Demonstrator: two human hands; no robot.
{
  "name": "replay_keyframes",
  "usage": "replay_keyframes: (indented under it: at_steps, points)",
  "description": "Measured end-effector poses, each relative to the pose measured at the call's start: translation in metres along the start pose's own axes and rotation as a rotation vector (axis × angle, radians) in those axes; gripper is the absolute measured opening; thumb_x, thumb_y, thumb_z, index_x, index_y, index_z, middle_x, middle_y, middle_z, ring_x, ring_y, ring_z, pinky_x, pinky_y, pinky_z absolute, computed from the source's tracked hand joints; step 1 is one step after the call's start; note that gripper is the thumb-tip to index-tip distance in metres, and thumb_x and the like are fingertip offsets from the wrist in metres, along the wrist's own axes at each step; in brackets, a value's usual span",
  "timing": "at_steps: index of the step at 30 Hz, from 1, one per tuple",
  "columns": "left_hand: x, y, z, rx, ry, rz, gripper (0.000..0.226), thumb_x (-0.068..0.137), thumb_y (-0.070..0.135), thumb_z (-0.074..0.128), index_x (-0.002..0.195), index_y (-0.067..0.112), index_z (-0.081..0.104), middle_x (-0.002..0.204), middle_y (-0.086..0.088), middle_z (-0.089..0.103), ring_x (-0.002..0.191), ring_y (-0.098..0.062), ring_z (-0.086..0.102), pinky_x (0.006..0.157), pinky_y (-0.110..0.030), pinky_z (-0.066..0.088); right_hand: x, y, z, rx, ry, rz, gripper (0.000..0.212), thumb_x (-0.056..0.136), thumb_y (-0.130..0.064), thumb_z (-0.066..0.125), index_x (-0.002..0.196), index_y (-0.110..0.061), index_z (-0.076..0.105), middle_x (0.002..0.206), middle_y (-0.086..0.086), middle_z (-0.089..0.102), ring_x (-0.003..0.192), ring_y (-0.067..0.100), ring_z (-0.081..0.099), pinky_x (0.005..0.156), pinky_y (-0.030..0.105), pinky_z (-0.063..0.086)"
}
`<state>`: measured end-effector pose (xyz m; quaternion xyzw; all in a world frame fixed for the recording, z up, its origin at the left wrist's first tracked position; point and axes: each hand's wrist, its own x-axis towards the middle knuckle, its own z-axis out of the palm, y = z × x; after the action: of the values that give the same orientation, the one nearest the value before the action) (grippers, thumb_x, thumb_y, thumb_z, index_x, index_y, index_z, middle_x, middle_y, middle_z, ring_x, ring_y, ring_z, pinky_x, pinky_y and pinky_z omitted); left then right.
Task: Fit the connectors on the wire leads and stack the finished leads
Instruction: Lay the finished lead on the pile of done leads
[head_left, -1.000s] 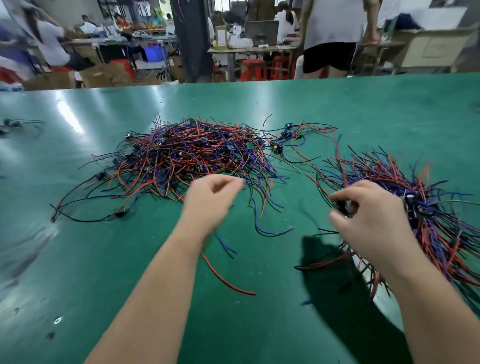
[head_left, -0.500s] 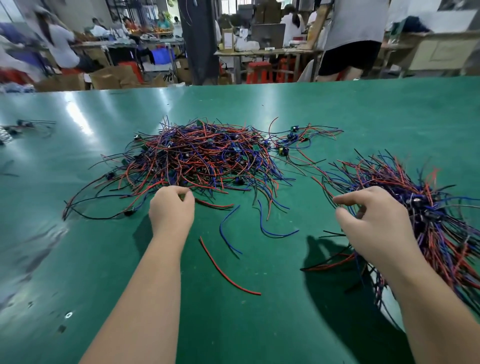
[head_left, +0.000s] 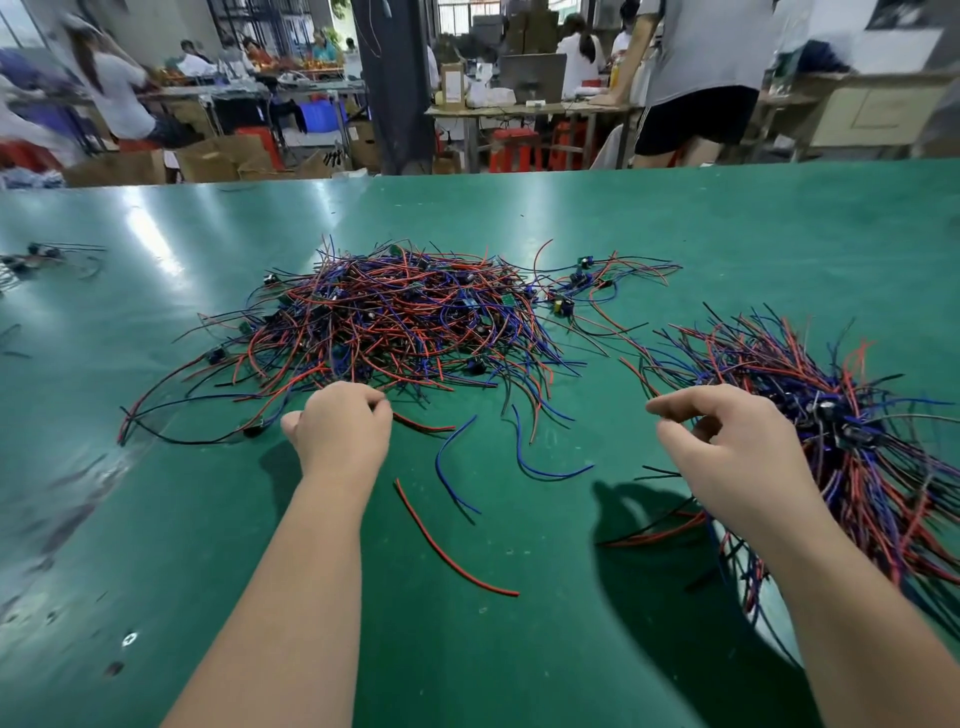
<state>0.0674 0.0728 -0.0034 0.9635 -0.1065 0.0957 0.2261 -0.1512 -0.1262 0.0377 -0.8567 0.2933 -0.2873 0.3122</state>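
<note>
My left hand (head_left: 337, 431) sits at the near rim of the tangled heap (head_left: 405, 322) of red, blue and black leads. Its fingers (head_left: 371, 405) are curled tight against the nearest strands, and I cannot tell whether they pinch one. Nearer me than those fingers and a little to their right, a blue lead (head_left: 451, 467) and a red lead (head_left: 452, 545) lie singly on the bench (head_left: 156, 519).

My right hand (head_left: 727, 457) hangs over the inner edge of the stack (head_left: 841, 426) of finished leads. Its fingers are loosely bent, with forefinger and thumb apart and holding nothing.

Open green bench lies between the two hands, crossed only by those strays. It also runs open to the left of the left fingers, with a small bundle (head_left: 36, 257) well off at the far left. The bench's far edge lies well beyond the heap.

Since a second ago the left hand has slid leftward along the heap's rim. The dark piece then pinched in the right fingers no longer shows. Over the last half second both hands have barely shifted.
</note>
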Motion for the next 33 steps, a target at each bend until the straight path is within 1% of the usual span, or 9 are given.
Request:
replay_keyframes:
  at_steps: [3, 7, 9, 13, 17, 24, 26, 30, 33]
  points:
    - [-0.002, 0.002, -0.001, -0.035, 0.057, -0.001, 0.02, 0.089, 0.03, 0.061, 0.075, 0.025, 0.073, 0.055, 0.011, 0.05, 0.065, -0.019, 0.044, 0.078, -0.037, 0.022, 0.0, -0.001, 0.0, 0.007, -0.009, 0.007, 0.017, 0.085, -0.012, 0.061, 0.091, -0.023, 0.072, 0.069, -0.014, 0.051, 0.054, 0.003, 0.046, 0.053, 0.009, 0.031]
    - [-0.004, 0.005, 0.002, -0.179, 0.101, 0.005, 0.023, 0.088, 0.038, 0.062, 0.073, 0.02, 0.063, 0.065, 0.004, 0.058, 0.069, -0.022, 0.051, 0.087, -0.04, 0.038, -0.001, 0.0, -0.001, 0.035, -0.027, 0.013, 0.017, 0.086, -0.011, 0.061, 0.092, -0.022, 0.072, 0.067, -0.013, 0.052, 0.054, 0.005, 0.046, 0.054, 0.015, 0.033]
    - [-0.002, 0.003, 0.004, -0.268, 0.138, 0.007, 0.025, 0.087, 0.035, 0.063, 0.074, 0.014, 0.057, 0.064, 0.001, 0.057, 0.066, -0.024, 0.053, 0.077, -0.038, 0.045, -0.001, 0.0, -0.001, 0.037, -0.037, 0.016, 0.017, 0.086, -0.011, 0.061, 0.093, -0.022, 0.071, 0.067, -0.012, 0.053, 0.054, 0.006, 0.046, 0.054, 0.016, 0.034]
    - [0.004, -0.002, 0.01, -0.367, 0.21, -0.006, 0.02, 0.092, 0.021, 0.059, 0.084, 0.008, 0.046, 0.064, 0.001, 0.05, 0.056, -0.013, 0.045, 0.049, -0.028, 0.029, 0.0, -0.001, 0.0, 0.042, -0.053, 0.015, 0.016, 0.086, -0.011, 0.06, 0.093, -0.021, 0.072, 0.068, -0.008, 0.054, 0.054, 0.007, 0.045, 0.054, 0.018, 0.033]
    - [0.002, 0.002, 0.007, -0.541, 0.217, -0.025, 0.01, 0.092, 0.013, 0.056, 0.096, 0.014, 0.047, 0.069, 0.002, 0.056, 0.064, -0.02, 0.052, 0.051, -0.028, 0.035, -0.001, 0.0, 0.0, 0.064, -0.068, 0.015, 0.016, 0.086, -0.011, 0.061, 0.09, -0.022, 0.072, 0.063, -0.005, 0.056, 0.049, 0.005, 0.044, 0.05, 0.012, 0.033]
    - [-0.024, 0.044, -0.047, -1.053, 0.721, 0.428, 0.013, 0.098, 0.013, 0.047, 0.099, 0.026, 0.046, 0.083, 0.005, 0.055, 0.067, -0.014, 0.064, 0.065, -0.024, 0.049, 0.002, -0.003, 0.006, 0.255, -0.117, 0.066, 0.022, 0.082, -0.007, 0.064, 0.077, -0.026, 0.072, 0.06, -0.004, 0.067, 0.051, 0.001, 0.055, 0.055, 0.016, 0.046]
    - [-0.035, 0.058, -0.052, -1.22, 0.637, 0.413, 0.014, 0.098, 0.009, 0.047, 0.099, 0.023, 0.046, 0.083, -0.001, 0.054, 0.066, -0.017, 0.066, 0.065, -0.025, 0.051, 0.0, -0.007, 0.009, 0.372, -0.241, 0.113, 0.024, 0.084, -0.003, 0.061, 0.078, -0.023, 0.073, 0.069, 0.002, 0.072, 0.058, 0.007, 0.062, 0.059, 0.024, 0.05]
    - [-0.052, 0.077, -0.05, -1.506, 0.346, 0.276, 0.016, 0.097, 0.0, 0.047, 0.094, 0.016, 0.047, 0.077, 0.003, 0.06, 0.068, -0.014, 0.069, 0.071, -0.024, 0.054, -0.007, -0.014, 0.01, 0.539, -0.664, 0.127, 0.022, 0.09, -0.002, 0.058, 0.09, -0.016, 0.074, 0.082, 0.004, 0.075, 0.065, 0.01, 0.064, 0.058, 0.018, 0.048]
    - [-0.057, 0.083, -0.053, -1.707, 0.081, 0.183, 0.017, 0.096, 0.001, 0.049, 0.091, 0.017, 0.051, 0.07, 0.006, 0.064, 0.067, -0.013, 0.069, 0.066, -0.022, 0.053, -0.012, -0.021, 0.014, 0.825, -0.785, 0.253, 0.019, 0.087, -0.003, 0.058, 0.101, -0.007, 0.07, 0.091, 0.012, 0.074, 0.068, 0.017, 0.066, 0.056, 0.018, 0.048]
